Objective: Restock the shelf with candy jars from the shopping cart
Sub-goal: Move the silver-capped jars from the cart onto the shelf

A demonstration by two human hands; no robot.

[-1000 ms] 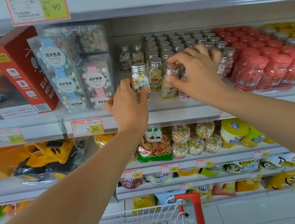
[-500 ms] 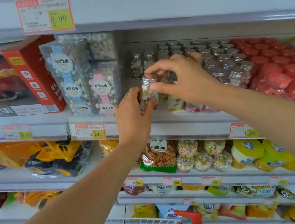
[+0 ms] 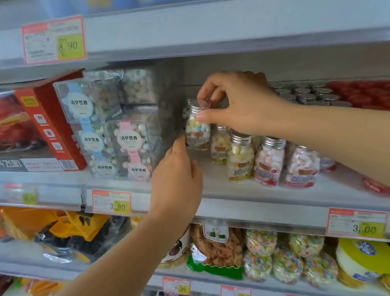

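My right hand [image 3: 240,104] pinches the silver lid of a small clear candy jar [image 3: 197,135] filled with pastel sweets, holding it at the left end of the jar row. The jar looks tilted slightly, and I cannot tell whether its base touches the shelf [image 3: 243,191]. My left hand [image 3: 176,182] is just below and left of the jar, fingers relaxed and holding nothing, its fingertips near the jar's bottom. Several more silver-lidded candy jars [image 3: 268,161] stand in a row to the right. The shopping cart is out of view.
Clear candy boxes [image 3: 116,133] are stacked directly left of the jar. A red toy box [image 3: 46,122] stands further left. Red-lidded jars [image 3: 374,93] fill the right of the shelf. Price tags [image 3: 111,202] line the shelf edge; bagged sweets [image 3: 263,255] lie on the shelf below.
My right hand has taken the jar by its lid and carried it deeper and left on the shelf. My left hand let go of it and dropped below. The view moved closer.
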